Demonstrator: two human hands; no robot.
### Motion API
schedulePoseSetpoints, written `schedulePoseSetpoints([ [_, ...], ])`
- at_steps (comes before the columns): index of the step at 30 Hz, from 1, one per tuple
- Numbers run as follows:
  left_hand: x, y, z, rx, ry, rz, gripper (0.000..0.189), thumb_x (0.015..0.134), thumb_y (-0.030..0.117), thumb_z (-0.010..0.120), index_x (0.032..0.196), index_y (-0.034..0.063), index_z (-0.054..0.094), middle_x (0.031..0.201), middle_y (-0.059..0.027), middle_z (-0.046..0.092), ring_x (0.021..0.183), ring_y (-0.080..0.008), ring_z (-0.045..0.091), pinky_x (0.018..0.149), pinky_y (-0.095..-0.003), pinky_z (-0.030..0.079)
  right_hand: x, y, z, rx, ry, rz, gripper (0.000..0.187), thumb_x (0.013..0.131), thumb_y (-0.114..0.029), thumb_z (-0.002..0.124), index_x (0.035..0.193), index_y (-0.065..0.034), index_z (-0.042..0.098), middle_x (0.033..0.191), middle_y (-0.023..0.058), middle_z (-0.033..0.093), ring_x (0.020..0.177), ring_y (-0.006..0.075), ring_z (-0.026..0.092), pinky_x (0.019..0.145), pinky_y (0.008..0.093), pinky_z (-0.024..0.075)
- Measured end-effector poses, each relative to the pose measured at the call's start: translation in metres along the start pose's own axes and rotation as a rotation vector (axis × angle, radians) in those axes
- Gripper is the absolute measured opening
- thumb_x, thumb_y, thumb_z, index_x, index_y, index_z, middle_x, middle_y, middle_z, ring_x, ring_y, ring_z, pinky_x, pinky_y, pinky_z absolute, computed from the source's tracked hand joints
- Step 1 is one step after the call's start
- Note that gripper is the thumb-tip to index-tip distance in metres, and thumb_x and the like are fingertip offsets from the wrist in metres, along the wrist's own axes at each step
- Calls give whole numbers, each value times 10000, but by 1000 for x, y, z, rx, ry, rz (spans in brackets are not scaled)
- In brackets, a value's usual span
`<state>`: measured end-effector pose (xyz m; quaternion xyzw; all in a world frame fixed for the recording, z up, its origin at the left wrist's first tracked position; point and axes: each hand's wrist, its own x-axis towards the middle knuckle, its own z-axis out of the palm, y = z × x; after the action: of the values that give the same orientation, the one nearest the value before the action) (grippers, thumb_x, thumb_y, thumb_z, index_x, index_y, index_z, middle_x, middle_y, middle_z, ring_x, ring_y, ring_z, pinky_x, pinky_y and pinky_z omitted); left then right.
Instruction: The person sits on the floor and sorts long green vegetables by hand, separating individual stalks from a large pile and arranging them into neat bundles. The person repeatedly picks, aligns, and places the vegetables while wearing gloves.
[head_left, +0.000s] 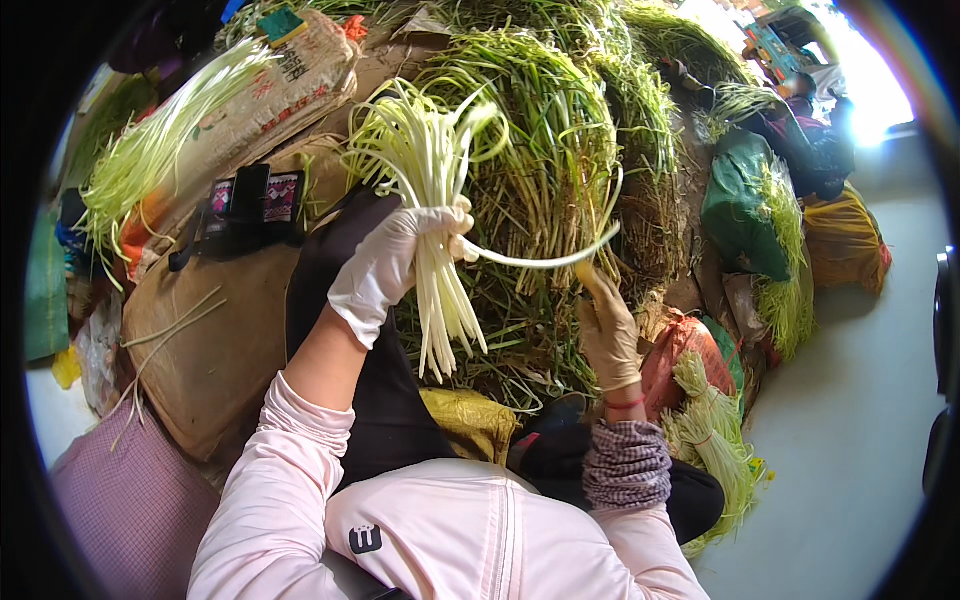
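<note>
My left hand (409, 251), in a thin white glove, grips a bunch of pale yellow-green leafy stalks (442, 292) around its middle. The curled leaves fan out above the fist and the white ends hang below. One long pale stalk (544, 262) bends out of the fist toward the right. My right hand (609, 326), in a yellowed glove, is just below that stalk's tip, its fingers close together; whether it touches the stalk or holds anything is not plain. Behind both hands lies a large heap of green leafy stalks (525, 150) with brownish lower ends.
Cut pale stalks (180, 120) lie on a printed woven sack (300, 90) at upper left, near a dark patterned pouch (259, 196). Tied bundles (709, 435) and a red bag (682, 356) are at my right. A person (814, 139) sits at upper right by a green sack (739, 202).
</note>
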<state>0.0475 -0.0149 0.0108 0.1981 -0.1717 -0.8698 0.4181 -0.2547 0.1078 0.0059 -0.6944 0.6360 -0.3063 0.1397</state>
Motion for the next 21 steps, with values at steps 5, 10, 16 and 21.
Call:
schedulePoseSetpoints([
  [5, 0, 6, 4, -69, -61, -43, 287, 829, 80, 677, 1075, -9, 561, 839, -41, 610, 699, -138, 628, 681, -258, 560, 21, -95, 42, 259, -87, -322, 430, 782, -4, 676, 1200, -68, 603, 1018, 37, 686, 888, 177, 668, 720, 295, 549],
  [10, -2, 16, 4, 6, 25, -37, 274, 821, 39, 649, 1077, 6, 558, 836, -38, 603, 674, -145, 611, 688, -284, 546, 21, -119, 5, 14, 197, -507, 289, 788, -61, 663, 1076, -51, 676, 1044, 109, 678, 980, 263, 647, 823, 378, 526],
  [16, 4, 6, 15, -17, 26, 2, 330, 827, 77, 663, 1128, -2, 553, 859, -51, 621, 667, -149, 619, 681, -299, 528, 40, -103, 56, 271, -250, 47, 401, 884, -63, 596, 1282, -61, 544, 866, 64, 678, 847, 182, 645, 783, 320, 515],
  [21, -2, 27, 17, -45, 77, 186, 543, 826, 175, 697, 1287, 0, 470, 1108, -89, 643, 752, -149, 640, 811, -374, 531, -4, -81, 53, 1118, -217, 681, 244, 999, -157, 497, 1149, -8, 619, 713, 2, 627, 561, 51, 569, 515, 196, 491],
])
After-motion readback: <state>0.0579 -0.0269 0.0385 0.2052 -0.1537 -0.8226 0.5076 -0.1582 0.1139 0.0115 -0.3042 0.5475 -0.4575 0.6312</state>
